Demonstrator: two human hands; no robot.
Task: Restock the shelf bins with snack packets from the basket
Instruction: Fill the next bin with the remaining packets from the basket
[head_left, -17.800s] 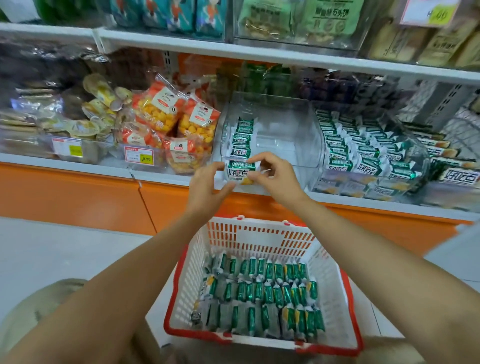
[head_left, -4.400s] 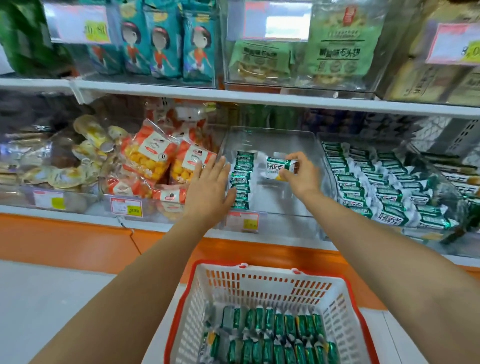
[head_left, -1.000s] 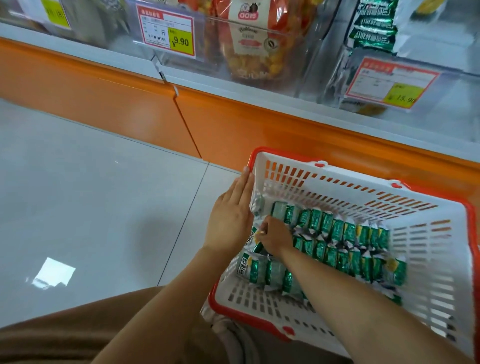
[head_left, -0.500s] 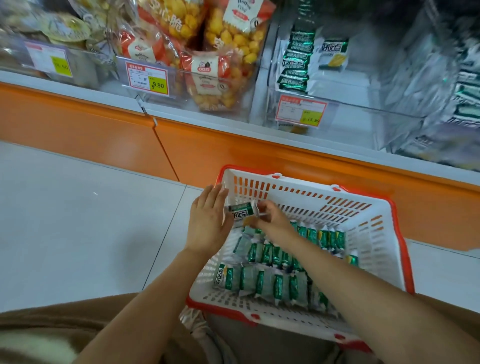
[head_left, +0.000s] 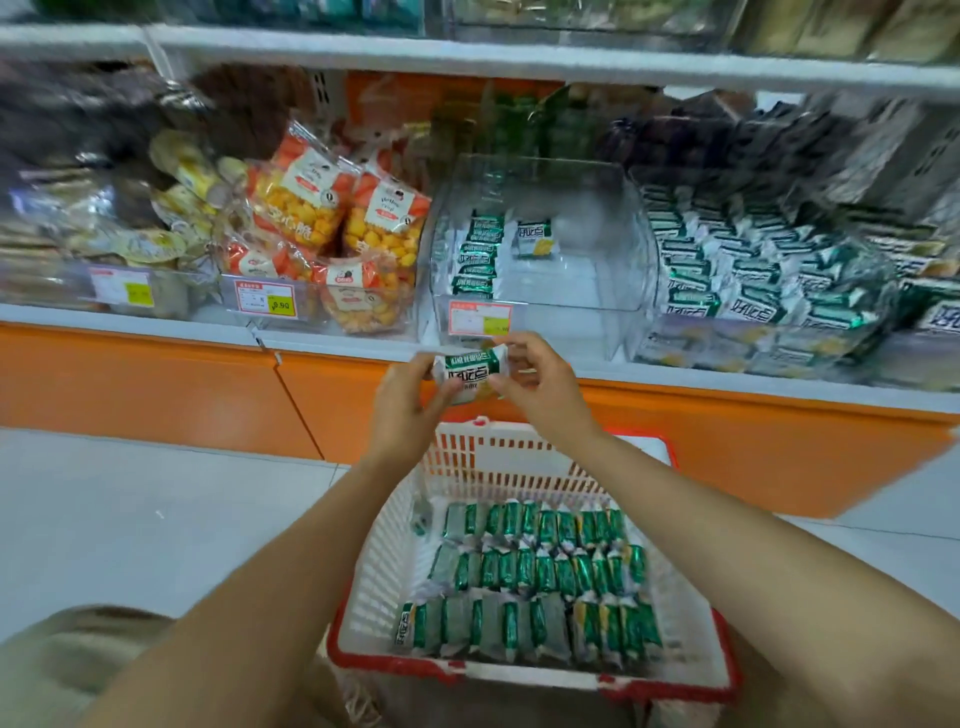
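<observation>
A green and white snack packet (head_left: 467, 375) is held between both hands, in front of the shelf edge and above the basket. My left hand (head_left: 402, 410) pinches its left end and my right hand (head_left: 540, 384) pinches its right end. Behind them stands the clear shelf bin (head_left: 582, 291), with a row of the same packets (head_left: 478, 257) along its left side and one packet (head_left: 535, 238) at the back. The white basket with a red rim (head_left: 374, 566) sits on the floor below, holding several rows of packets (head_left: 540, 577).
A full clear bin of the same packets (head_left: 758, 280) stands to the right. Orange bags of puffed snacks (head_left: 332, 239) fill the bin to the left. A price tag (head_left: 480, 319) hangs on the middle bin's front. An upper shelf board (head_left: 519, 57) runs overhead.
Both hands have lifted one packet out of the basket and up to the front of the shelf. The view has tilted up from the basket toward the bins.
</observation>
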